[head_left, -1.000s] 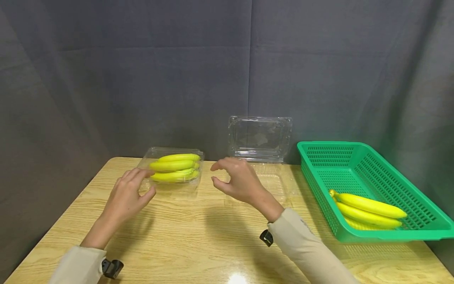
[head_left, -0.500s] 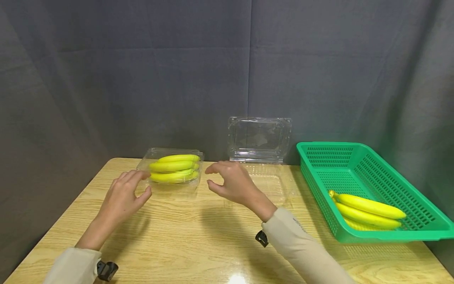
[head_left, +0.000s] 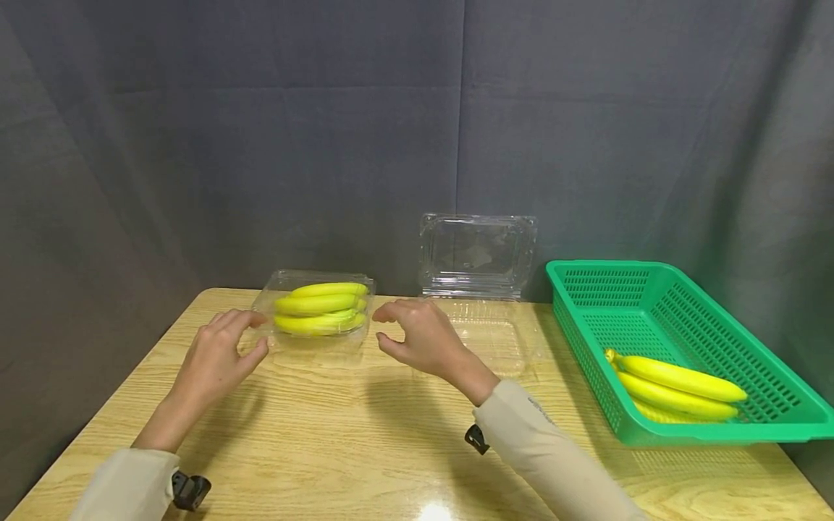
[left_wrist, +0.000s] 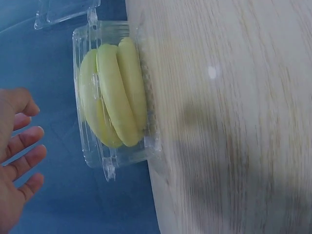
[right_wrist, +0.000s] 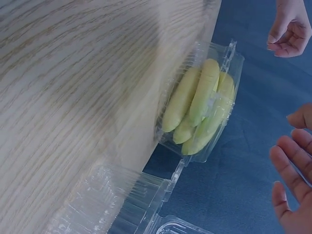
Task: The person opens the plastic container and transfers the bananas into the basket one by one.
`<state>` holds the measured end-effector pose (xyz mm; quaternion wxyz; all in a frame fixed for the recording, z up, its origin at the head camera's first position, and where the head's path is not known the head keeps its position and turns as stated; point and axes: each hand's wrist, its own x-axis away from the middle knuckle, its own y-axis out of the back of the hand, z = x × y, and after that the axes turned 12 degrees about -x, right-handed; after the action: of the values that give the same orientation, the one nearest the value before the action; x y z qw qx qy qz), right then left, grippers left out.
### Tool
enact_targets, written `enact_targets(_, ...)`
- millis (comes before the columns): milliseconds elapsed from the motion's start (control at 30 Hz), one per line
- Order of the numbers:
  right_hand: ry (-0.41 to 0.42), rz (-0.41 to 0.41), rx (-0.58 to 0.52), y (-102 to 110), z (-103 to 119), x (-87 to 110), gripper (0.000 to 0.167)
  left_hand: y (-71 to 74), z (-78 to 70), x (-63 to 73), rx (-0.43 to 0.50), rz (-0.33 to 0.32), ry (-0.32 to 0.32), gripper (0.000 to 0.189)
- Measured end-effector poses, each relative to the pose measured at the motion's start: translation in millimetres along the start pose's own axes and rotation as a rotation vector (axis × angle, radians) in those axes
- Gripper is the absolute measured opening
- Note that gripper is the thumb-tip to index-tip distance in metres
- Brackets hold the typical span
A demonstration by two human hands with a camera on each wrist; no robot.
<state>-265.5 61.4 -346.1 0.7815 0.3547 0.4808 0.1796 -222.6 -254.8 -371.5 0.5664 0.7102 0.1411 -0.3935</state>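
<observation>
Hovering with both hands over the table [head_left: 352, 449], the person holds nothing in the head view. The left hand [head_left: 211, 358], left of centre, has its fingers loosely bent and thumb apart; the right hand [head_left: 423, 336], near the middle, is curved likewise, so each grip is relaxed and unfilled. Between and beyond them sits a clear plastic clamshell [head_left: 268, 293], its lid appearing down over a bunch of yellow bananas [head_left: 321, 307]. Right of it, a second clear clamshell [head_left: 478, 250] stands with its lid raised against the dark curtain [head_left: 326, 159], no fruit visible inside. At the right of the frame, a green plastic basket [head_left: 723, 433] holds another banana bunch [head_left: 680, 380] at its near end. Judging by this, one clamshell is filled and covered, while the second is unfilled and the bunch in the basket remains unpacked.

In the left wrist view, the covered clamshell lies upper centre at the table edge; the left hand at the left edge is apart from it, fingers spread. Whether its side tabs are fully snapped I cannot tell.

In the right wrist view, the same bananas sit right of centre under clear plastic, the uncovered clamshell fills the lower left, and the right hand shows at lower right, clear of both; the left hand appears at upper right.
</observation>
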Motion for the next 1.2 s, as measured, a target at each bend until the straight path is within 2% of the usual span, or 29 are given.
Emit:
enact_targets(500,-0.035,0.026,0.017,-6.2,-9.8,-6.1,0.019,-2.0,12.5,1.2,-0.070,0.056,0.012,0.024)
enact_targets(767,-0.002,0.018,0.022,-12.0,-12.3,-8.6,0.017,-6.2,18.7,0.6,-0.095,0.077,-0.013,0.019)
enact_targets(933,0.018,0.007,0.035,-18.6,-13.5,-9.9,0.017,-7.7,22.0,-0.2,-0.104,0.081,-0.025,0.020)
enact_targets(1200,-0.009,0.021,0.062,-28.2,-14.5,-9.4,0.015,-11.0,27.4,-2.1,-0.151,0.080,-0.027,0.016)
